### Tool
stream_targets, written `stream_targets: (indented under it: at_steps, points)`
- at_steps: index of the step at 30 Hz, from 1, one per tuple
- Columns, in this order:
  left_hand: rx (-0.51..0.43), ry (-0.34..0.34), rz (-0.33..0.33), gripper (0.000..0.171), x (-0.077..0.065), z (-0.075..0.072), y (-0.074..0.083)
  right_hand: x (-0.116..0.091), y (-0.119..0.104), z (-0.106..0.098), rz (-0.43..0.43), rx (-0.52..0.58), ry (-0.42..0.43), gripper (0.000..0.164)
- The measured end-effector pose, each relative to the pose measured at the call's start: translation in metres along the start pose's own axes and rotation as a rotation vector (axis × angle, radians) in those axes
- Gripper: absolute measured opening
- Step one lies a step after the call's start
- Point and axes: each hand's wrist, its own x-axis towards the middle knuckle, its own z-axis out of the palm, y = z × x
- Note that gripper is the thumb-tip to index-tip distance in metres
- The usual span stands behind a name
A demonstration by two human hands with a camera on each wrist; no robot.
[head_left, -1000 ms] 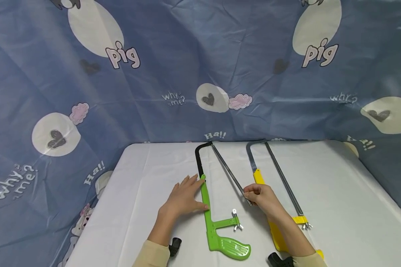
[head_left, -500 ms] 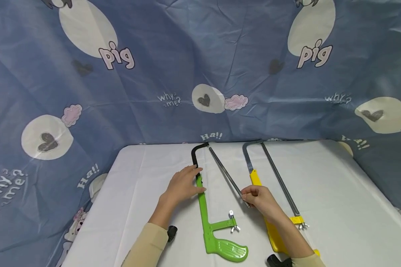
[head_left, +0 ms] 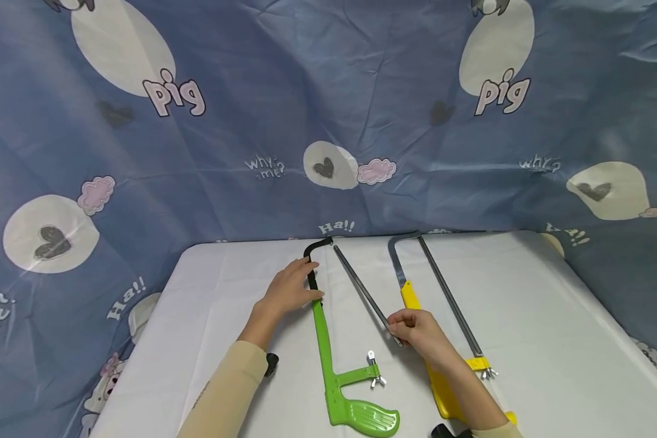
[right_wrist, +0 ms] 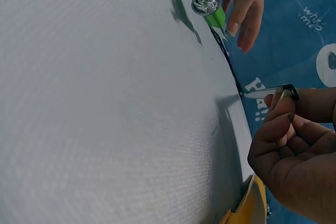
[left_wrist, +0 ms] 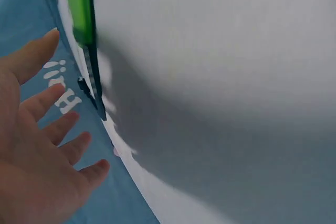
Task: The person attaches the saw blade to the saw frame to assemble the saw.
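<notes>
A green hacksaw frame [head_left: 323, 340] with a black front bow lies on the white table in the head view. My left hand [head_left: 289, 289] is beside the bow near where black meets green, fingers spread; whether it touches is unclear. In the left wrist view, the left hand [left_wrist: 47, 140] has its fingers extended beside the frame [left_wrist: 80, 3]. My right hand [head_left: 424, 337] pinches the near end of a grey hacksaw blade [head_left: 364, 292] between thumb and fingers. The blade's far end sits just off the bow's tip. In the right wrist view, the right hand [right_wrist: 294, 145] holds the blade end [right_wrist: 289, 92].
A yellow hacksaw [head_left: 410, 295], its blade [head_left: 451, 298] mounted, lies right of the green one, partly under the right forearm. A wing nut [head_left: 378, 382] hangs on the green frame's lower arm. Behind the table [head_left: 553, 340] stands a blue patterned cloth [head_left: 252, 121].
My left hand has slid forward along the frame from the green part toward the black bow. A small gap has appeared between blade and bow tip. My right hand keeps its pinch.
</notes>
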Motion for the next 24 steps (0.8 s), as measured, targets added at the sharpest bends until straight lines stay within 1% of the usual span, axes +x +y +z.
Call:
stream_targets:
  at_steps: [4,9,13,16,18,21,24]
  points:
    - [0.019,-0.018,0.0,0.071,0.013,0.0,-0.004,-0.001,0.003,0.0,0.01,0.006,-0.01,0.023]
    - [0.009,-0.051,-0.015,0.071,0.031,0.002,-0.009,-0.001,0.006,0.0,0.033,0.013,0.001,0.021]
    - [0.026,-0.053,-0.028,0.071,0.041,-0.003,-0.014,0.004,0.002,0.001,0.037,0.011,0.016,0.018]
    - [0.03,-0.052,-0.028,0.07,0.045,-0.004,-0.013,0.003,0.001,0.0,0.025,0.009,0.008,0.021]
    - [0.026,-0.06,-0.017,0.07,0.046,-0.002,-0.012,0.0,0.003,-0.001,0.027,0.012,0.001,0.022]
    - [0.021,-0.073,-0.008,0.07,0.046,0.003,-0.011,-0.003,0.005,-0.001,0.052,0.02,0.004,0.022]
    - [0.029,-0.059,-0.01,0.071,0.048,0.004,-0.014,-0.003,0.005,0.002,0.068,0.019,0.018,0.019]
